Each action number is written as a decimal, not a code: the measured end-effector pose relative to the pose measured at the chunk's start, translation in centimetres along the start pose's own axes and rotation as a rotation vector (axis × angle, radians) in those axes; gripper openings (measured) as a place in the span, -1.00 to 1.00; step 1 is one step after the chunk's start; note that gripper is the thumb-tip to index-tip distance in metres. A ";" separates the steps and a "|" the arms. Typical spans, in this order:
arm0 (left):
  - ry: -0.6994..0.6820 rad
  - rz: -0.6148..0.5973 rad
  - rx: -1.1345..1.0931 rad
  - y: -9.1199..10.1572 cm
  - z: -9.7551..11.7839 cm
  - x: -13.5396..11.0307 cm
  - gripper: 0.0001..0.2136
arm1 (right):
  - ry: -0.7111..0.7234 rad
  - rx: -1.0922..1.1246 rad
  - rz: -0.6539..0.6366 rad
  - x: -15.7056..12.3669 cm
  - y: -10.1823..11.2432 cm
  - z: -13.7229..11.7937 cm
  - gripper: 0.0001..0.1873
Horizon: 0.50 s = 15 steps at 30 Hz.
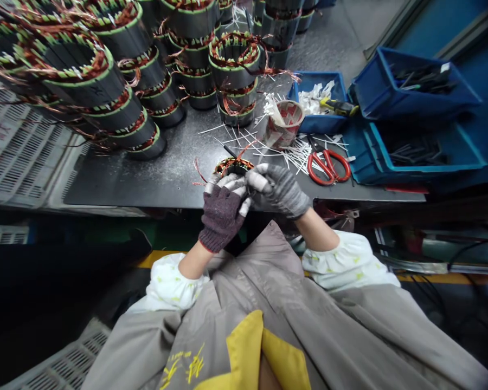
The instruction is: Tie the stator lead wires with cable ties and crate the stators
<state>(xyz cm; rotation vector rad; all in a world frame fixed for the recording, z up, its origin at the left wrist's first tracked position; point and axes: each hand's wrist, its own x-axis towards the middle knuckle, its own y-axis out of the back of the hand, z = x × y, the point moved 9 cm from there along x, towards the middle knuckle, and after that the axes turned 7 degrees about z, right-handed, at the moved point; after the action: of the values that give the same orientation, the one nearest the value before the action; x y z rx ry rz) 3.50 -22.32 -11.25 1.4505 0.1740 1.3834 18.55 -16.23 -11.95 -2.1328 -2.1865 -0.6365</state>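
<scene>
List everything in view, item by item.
Wound motor stators: many, dark with green rims and copper wire, stacked at the back of the bench.
Small wound stator: one, copper-wired, just beyond the hands.
Cup: one, red and white, holding white tubes.
Loose white tubes: many, scattered on the bench.
Scissors: one, red handles, right of the hands.
Blue bins: three, back right.
Tool: one, yellow and black, in a bin.
Slotted crate: one, pale grey, left.
Bench: one, dark grey.
Left hand: dark purple glove.
Right hand: grey glove.
Sleeve covers: two, white.
Work coat: one, grey, yellow collar.
</scene>
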 end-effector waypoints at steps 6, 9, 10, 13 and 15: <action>-0.040 -0.054 0.091 2.1 -3.7 0.9 -0.76 | 0.139 -0.048 -0.081 -3.7 -0.4 -0.7 -0.57; -0.015 -0.175 0.062 0.9 -5.2 2.6 -0.83 | 0.171 -0.178 -0.066 -3.3 -2.8 0.2 -0.70; -0.028 -0.210 0.050 0.5 -5.2 3.0 -0.81 | 0.168 -0.165 -0.067 -2.7 -3.2 0.6 -0.73; -0.114 -0.289 0.038 0.0 -4.5 3.4 -0.76 | 0.188 -0.025 -0.157 -0.7 -3.9 1.2 -0.75; -0.197 -0.286 0.007 0.7 -3.8 3.0 -0.77 | 0.194 0.063 -0.271 0.3 -3.9 1.3 -0.74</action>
<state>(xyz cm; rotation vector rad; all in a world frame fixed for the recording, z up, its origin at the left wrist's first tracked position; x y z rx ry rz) 1.10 -18.30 -9.75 1.4933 0.2492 1.0045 15.12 -15.49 -14.07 -1.6809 -2.3683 -0.7404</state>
